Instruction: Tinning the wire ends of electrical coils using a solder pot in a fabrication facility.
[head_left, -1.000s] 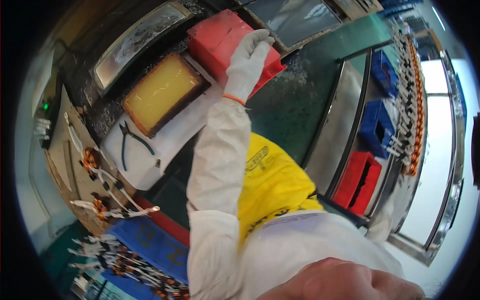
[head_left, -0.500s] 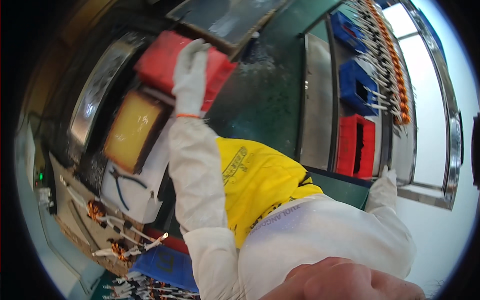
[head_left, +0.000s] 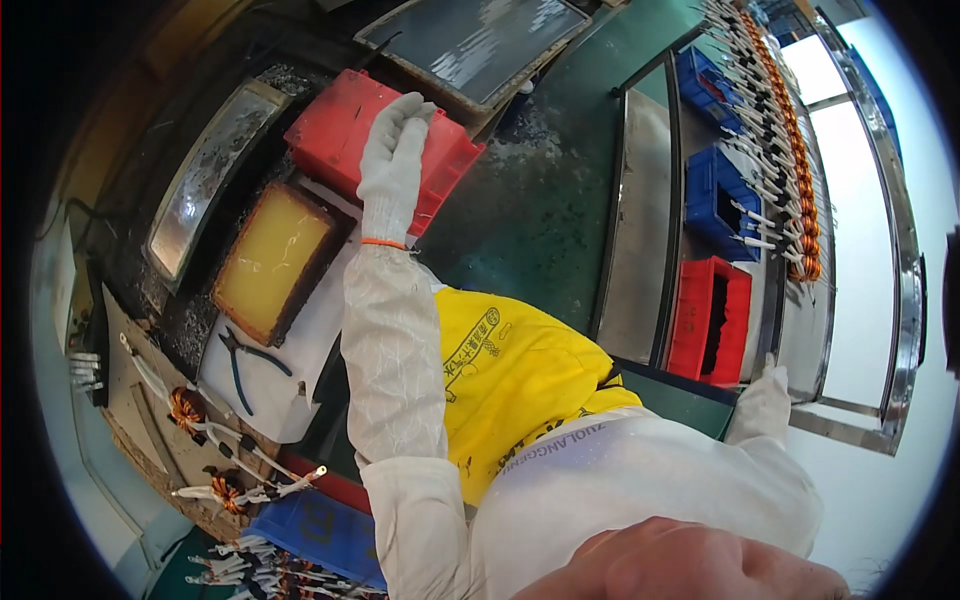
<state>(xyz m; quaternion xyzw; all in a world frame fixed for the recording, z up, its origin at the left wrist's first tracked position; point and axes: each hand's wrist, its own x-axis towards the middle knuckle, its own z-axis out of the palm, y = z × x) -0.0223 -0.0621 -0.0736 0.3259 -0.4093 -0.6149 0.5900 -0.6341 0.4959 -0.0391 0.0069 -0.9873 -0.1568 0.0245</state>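
A person's gloved left hand (head_left: 393,155), loosely open, lies over a large red bin (head_left: 338,118), contact unclear, with a brown-rimmed yellow tray (head_left: 312,268) just left of that bin, while the right hand (head_left: 765,394), its grip impossible to tell, is by a metal cart (head_left: 640,215) well to the bin's right.

Red plastic box (head_left: 330,130), flat face up, opening not vis., nr R edge of bench (head_left: 187,335); L hand (head_left: 393,155) over it, contact unclear. Red bin (head_left: 692,325), rect., open-topped, dark inside, sits at near end of metal rack (head_left: 637,220); R hand (head_left: 762,405) by rack's near edge.
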